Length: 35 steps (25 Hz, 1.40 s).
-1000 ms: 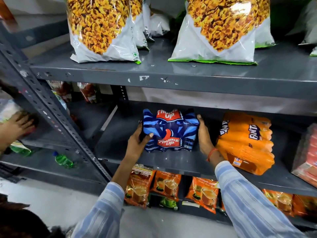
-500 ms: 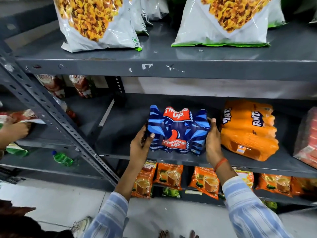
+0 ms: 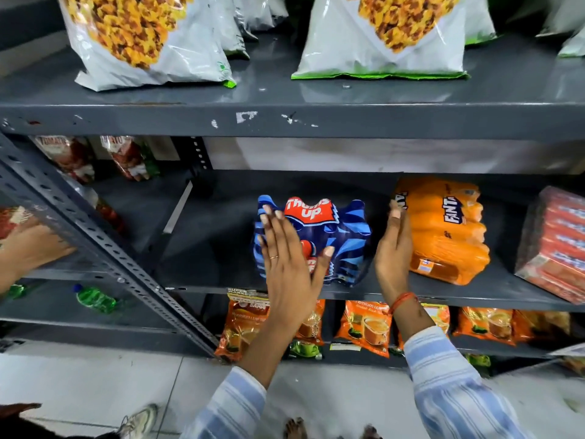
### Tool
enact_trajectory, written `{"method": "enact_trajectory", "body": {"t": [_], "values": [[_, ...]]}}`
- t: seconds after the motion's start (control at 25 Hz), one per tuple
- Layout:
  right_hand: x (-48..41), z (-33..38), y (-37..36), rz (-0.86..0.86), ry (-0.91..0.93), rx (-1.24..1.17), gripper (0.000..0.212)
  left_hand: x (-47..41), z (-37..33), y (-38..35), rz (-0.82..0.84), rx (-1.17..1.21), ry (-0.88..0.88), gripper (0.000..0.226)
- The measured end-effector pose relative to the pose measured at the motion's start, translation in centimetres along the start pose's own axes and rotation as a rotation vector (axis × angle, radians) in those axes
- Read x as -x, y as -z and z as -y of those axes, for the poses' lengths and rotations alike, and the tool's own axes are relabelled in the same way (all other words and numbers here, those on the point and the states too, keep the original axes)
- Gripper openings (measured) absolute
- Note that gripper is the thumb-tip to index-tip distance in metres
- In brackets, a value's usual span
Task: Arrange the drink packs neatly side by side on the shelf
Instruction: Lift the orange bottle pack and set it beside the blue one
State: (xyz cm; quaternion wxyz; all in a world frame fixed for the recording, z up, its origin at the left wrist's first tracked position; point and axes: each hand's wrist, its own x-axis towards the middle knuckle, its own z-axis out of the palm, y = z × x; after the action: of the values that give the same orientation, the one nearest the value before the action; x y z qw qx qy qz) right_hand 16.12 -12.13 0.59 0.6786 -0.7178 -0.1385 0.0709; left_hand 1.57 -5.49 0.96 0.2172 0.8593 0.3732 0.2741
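Observation:
A blue Thums Up drink pack (image 3: 343,236) stands on the middle grey shelf (image 3: 209,248). To its right lies an orange Fanta pack (image 3: 449,229), and a red pack (image 3: 557,245) sits at the far right edge. My left hand (image 3: 289,264) is flat and open in front of the blue pack's left half, fingers spread. My right hand (image 3: 392,248) is open in the gap between the blue and orange packs, fingertips touching the Fanta pack's left edge.
Large snack bags (image 3: 148,42) stand on the upper shelf. Orange tea pouches (image 3: 364,327) hang below. A slanted perforated upright (image 3: 104,245) crosses at left; another person's hand (image 3: 28,248) reaches into the neighbouring bay beside green bottles (image 3: 95,299). Bare shelf space lies left of the blue pack.
Both hands let go of the blue pack, which now rests on the shelf. My left hand opened flat before it; my right hand moved right to the Fanta pack.

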Motion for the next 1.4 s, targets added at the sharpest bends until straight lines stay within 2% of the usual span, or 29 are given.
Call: {"method": "enact_trajectory", "body": {"t": [0.16, 0.24, 0.32, 0.4, 0.48, 0.64, 0.76, 0.84, 0.88, 1.0, 1.04, 1.12, 1.2, 1.28, 1.4], "values": [[-2.3, 0.0, 4.7, -0.036, 0.247, 0.202, 0.039, 0.8, -5.9, -3.4, -0.025, 0.042, -0.229, 0.077], [-4.2, -0.7, 8.3, -0.024, 0.300, 0.333, 0.039, 1.9, -9.0, -6.0, 0.031, 0.113, -0.315, 0.073], [-6.0, -1.7, 11.3, 0.025, 0.291, 0.495, 0.045, 2.6, -10.9, -8.9, 0.110, 0.159, -0.298, 0.073], [-8.0, -2.7, 14.5, 0.120, 0.227, 0.616, 0.056, 2.5, -12.9, -12.0, 0.189, 0.205, -0.099, 0.075], [-9.9, -3.6, 16.7, 0.235, 0.152, 0.635, 0.064, 1.4, -14.3, -14.2, 0.237, 0.341, 0.245, 0.072], [-15.4, -3.2, 18.3, 0.345, 0.125, 0.606, 0.065, 0.0, -16.9, -16.8, 0.161, 0.757, 0.704, 0.057], [-19.8, -3.3, 18.4, 0.471, -0.014, 0.530, 0.060, -0.6, -18.6, -17.4, 0.107, 0.870, 0.856, 0.056], [-22.1, -5.0, 18.9, 0.511, -0.286, 0.385, 0.053, -1.1, -19.3, -17.4, 0.097, 0.891, 0.891, 0.062], [-22.5, -5.3, 19.3, 0.504, -0.378, 0.341, 0.050, -1.2, -19.4, -17.4, 0.086, 0.901, 0.898, 0.065], [-21.2, -3.2, 19.3, 0.443, -0.286, 0.192, 0.056, -1.7, -19.3, -16.5, 0.079, 0.846, 0.822, 0.084], [-20.5, -3.8, 20.1, 0.396, -0.291, 0.176, 0.050, -2.1, -19.1, -16.1, 0.097, 0.805, 0.758, 0.096], [-18.4, -5.0, 22.5, 0.352, -0.407, 0.318, 0.012, -2.6, -19.0, -15.6, 0.126, 0.752, 0.615, 0.106], [-18.4, -7.7, 24.5, 0.384, -0.562, 0.327, 0.009, -3.3, -18.6, -14.9, 0.174, 0.690, 0.487, 0.099], [-18.5, -6.6, 24.3, 0.419, -0.469, 0.351, 0.026, -3.8, -17.8, -14.2, 0.200, 0.628, 0.380, 0.097], [-18.6, -3.0, 21.5, 0.422, -0.319, 0.235, 0.075, -3.3, -16.5, -13.8, 0.218, 0.552, 0.263, 0.102]]}}
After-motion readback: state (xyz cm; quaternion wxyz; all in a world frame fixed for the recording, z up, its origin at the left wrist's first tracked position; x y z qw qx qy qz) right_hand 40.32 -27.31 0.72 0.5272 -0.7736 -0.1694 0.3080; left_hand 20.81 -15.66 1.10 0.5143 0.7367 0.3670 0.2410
